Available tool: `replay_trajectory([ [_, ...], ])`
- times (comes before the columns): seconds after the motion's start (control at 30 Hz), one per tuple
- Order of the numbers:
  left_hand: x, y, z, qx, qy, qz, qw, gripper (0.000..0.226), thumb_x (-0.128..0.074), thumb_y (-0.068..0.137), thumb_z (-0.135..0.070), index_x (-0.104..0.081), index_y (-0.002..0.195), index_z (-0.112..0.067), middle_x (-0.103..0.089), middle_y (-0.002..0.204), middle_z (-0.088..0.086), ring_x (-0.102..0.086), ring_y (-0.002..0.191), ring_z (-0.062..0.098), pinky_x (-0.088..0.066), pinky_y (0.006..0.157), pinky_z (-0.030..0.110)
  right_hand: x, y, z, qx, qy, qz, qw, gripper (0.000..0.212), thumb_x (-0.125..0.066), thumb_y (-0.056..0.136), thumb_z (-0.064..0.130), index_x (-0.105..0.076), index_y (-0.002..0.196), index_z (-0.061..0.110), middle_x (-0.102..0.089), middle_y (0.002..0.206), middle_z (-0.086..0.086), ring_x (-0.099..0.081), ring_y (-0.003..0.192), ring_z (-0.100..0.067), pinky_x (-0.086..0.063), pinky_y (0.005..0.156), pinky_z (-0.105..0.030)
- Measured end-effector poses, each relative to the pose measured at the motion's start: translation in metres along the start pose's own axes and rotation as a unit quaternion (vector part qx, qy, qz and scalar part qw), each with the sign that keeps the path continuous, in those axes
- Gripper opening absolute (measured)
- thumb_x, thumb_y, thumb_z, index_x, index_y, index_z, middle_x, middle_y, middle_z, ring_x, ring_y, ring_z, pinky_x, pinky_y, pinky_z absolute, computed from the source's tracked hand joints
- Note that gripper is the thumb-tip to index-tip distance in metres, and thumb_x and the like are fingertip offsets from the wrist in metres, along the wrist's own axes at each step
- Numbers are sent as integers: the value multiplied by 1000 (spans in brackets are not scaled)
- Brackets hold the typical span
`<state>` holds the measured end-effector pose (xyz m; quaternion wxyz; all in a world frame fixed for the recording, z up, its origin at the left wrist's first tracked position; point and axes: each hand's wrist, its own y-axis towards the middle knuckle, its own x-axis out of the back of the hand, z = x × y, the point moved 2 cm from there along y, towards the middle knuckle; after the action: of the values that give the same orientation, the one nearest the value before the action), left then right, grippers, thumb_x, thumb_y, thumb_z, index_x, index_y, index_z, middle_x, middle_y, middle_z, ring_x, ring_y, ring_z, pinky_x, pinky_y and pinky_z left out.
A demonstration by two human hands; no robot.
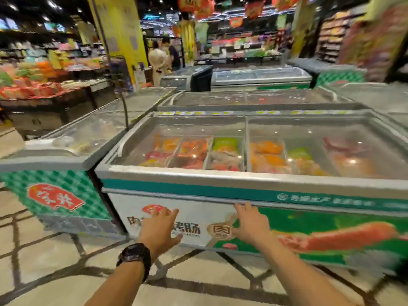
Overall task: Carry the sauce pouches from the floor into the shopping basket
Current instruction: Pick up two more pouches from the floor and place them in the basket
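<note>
Empty hands reach out at a supermarket freezer

Fingers (170, 214) straight and spread, the left hand (162, 228) and right hand (250, 224) hold nothing, raised close before the printed wall of a chest freezer (198, 186). Neither sauce pouches nor shopping basket is in view; the sound first move is probably to look down and search the tiled floor (55, 257).
</note>
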<state>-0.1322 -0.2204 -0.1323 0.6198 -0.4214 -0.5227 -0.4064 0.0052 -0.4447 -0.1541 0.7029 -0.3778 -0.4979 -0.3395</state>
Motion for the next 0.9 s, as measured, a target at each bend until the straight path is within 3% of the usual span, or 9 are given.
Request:
replay_trajectory([
  [0.17, 26, 88, -166, -138, 5, -5, 990, 82, -52, 90, -68, -22, 156, -30, -39, 152, 8, -47, 132, 31, -49, 99, 45, 32, -25, -162, -149, 25, 5, 988, 105, -66, 76, 67, -15, 157, 25, -19, 162, -11, -31, 144, -34, -41, 107, -50],
  [0.3, 43, 133, -293, -268, 43, -13, 962, 81, -52, 92, -66, -21, 156, -28, -37, 151, 7, -45, 133, 31, -51, 95, 45, 45, -59, -269, -248, 44, -29, 967, 81, -60, 90, 48, -20, 156, 25, -23, 160, -14, -34, 142, -33, -43, 103, -47],
  [0.4, 49, 153, -382, -359, 67, -23, 931, 81, -50, 92, -67, -21, 157, -29, -37, 152, 7, -44, 134, 31, -52, 95, 43, 46, -96, -335, -331, 54, -48, 941, 75, -62, 89, 45, -27, 151, 23, -32, 150, -13, -41, 133, -35, -47, 96, -45],
  [0.63, 63, 188, -581, -531, 69, -35, 844, 79, -53, 90, -64, -24, 155, -27, -41, 148, 7, -53, 126, 30, -51, 95, 42, 52, -180, -465, -524, 109, -68, 842, 71, -61, 89, 43, -30, 150, 23, -33, 151, -13, -44, 133, -35, -48, 99, -45],
  [0.77, 76, 201, -685, -604, 31, -41, 795, 77, -51, 90, -64, -24, 154, -30, -47, 139, 5, -58, 116, 28, -53, 87, 40, 57, -214, -518, -600, 141, -94, 782, 69, -60, 89, 41, -31, 150, 24, -27, 157, -13, -39, 137, -34, -49, 99, -44],
  [0.9, 79, 208, -782, -660, 43, -42, 749, 80, -50, 91, -67, -21, 156, -30, -45, 143, 3, -55, 122, 27, -49, 90, 37, 49, -244, -558, -676, 168, -104, 710, 75, -58, 91, 47, -25, 154, 23, -23, 158, -11, -36, 140, -32, -47, 102, -42],
])
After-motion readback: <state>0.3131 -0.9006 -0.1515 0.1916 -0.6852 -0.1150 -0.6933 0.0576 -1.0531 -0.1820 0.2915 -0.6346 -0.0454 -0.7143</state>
